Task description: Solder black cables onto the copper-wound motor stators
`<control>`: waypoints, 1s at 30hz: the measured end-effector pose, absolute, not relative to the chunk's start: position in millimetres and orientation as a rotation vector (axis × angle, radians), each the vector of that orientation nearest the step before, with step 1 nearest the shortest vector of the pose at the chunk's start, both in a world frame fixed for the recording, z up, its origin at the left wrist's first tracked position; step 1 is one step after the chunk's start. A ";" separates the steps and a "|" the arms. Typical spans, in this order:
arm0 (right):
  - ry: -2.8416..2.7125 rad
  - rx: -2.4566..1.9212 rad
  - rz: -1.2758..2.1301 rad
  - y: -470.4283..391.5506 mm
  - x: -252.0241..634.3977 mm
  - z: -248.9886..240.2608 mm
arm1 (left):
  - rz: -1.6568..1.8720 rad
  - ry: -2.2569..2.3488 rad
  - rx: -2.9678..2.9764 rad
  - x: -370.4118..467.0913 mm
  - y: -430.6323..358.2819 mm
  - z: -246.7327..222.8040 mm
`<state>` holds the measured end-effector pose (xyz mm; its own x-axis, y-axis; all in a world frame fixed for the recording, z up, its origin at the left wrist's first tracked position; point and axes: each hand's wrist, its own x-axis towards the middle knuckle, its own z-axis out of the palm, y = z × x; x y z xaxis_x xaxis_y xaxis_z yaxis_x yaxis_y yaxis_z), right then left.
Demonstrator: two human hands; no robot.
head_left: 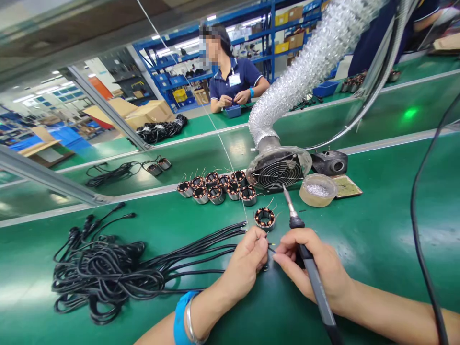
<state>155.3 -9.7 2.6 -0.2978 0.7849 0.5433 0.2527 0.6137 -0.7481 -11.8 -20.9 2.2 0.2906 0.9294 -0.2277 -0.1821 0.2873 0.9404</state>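
Observation:
My right hand [321,266] is wrapped round a soldering iron [316,282], whose tip points up and away toward the fan. Its thumb and forefinger also close near a thin dark wire end between my hands. My left hand [246,263] is closed in a pinch at the ends of the black cables [187,247]; the exact piece in its fingers is mostly hidden. Just beyond my left fingertips sits a single copper-wound motor stator [265,219] with loose wire ends sticking up. The cables run left into a coiled pile [108,273] with connectors at its far end.
Several more stators [215,194] stand grouped by a round fume fan [278,171] with a foil duct [309,72]. Right of it are a tub of metallic bits [318,189] and a soldering iron stand [329,162]. A black cord [419,230] hangs at right. Across the line a person [233,79] works.

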 end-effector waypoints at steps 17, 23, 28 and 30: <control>-2.083 -0.453 0.708 9.9 159.7 18.7 | 0.478 1.287 1.695 -22.0 -32.4 22.7; -1.991 -0.599 0.710 16.9 173.5 13.3 | 0.464 1.381 1.871 -21.1 -29.6 33.5; -2.035 -0.521 0.616 21.0 177.5 7.9 | 0.513 1.362 1.852 -23.2 -25.1 36.0; -2.043 -0.492 0.613 21.2 176.1 7.7 | 0.535 1.332 1.796 -23.8 -23.2 33.2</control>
